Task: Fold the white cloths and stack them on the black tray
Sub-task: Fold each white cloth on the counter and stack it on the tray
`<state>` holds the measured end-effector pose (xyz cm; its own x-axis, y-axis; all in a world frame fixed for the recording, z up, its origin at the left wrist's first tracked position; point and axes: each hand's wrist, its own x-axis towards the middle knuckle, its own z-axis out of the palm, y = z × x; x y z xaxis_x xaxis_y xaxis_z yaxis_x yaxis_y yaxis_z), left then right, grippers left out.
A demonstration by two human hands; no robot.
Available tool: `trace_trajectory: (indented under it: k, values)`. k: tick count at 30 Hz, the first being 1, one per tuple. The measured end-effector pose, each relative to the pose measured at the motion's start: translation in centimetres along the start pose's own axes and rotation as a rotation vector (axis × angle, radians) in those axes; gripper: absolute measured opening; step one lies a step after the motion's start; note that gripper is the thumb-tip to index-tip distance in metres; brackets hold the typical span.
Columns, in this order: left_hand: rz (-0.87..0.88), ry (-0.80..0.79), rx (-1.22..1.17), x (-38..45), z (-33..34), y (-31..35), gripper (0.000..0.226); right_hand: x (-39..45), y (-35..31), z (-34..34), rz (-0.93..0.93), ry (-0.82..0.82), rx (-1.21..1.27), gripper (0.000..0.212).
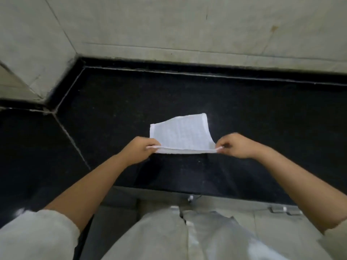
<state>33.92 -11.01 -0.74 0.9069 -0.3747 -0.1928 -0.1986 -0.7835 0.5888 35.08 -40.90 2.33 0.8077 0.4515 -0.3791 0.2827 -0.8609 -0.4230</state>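
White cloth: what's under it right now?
Under the white cloth only black countertop shows around it. The left hand and right hand pinch its near corners. No tray visible; whatever lies directly beneath the cloth is covered.

Cut off at the lower frame corners: both sleeves [35,235]. Hidden by pinching fingertips [152,145]: near corners of white cloth [181,135].

White cloth [183,135] pinched at near corners in my left hand [139,149] and right hand [237,146], far part draped flat on black countertop [112,109].
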Motion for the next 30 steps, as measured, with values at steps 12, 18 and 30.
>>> trace_trajectory:
  k: [12,18,30]
  values:
    - [-0.302,-0.331,-0.146,3.8,3.3,-1.7,0.028,3.0,3.8,3.5,0.241,-0.028,0.170,0.022]
    - [-0.349,0.035,-0.161,7.5,3.0,-1.8,0.021,5.4,3.8,3.5,0.414,0.173,0.119,0.021]
    - [-0.223,0.078,0.082,9.9,4.5,-3.1,0.021,6.8,4.5,4.7,0.518,0.302,0.112,0.026]
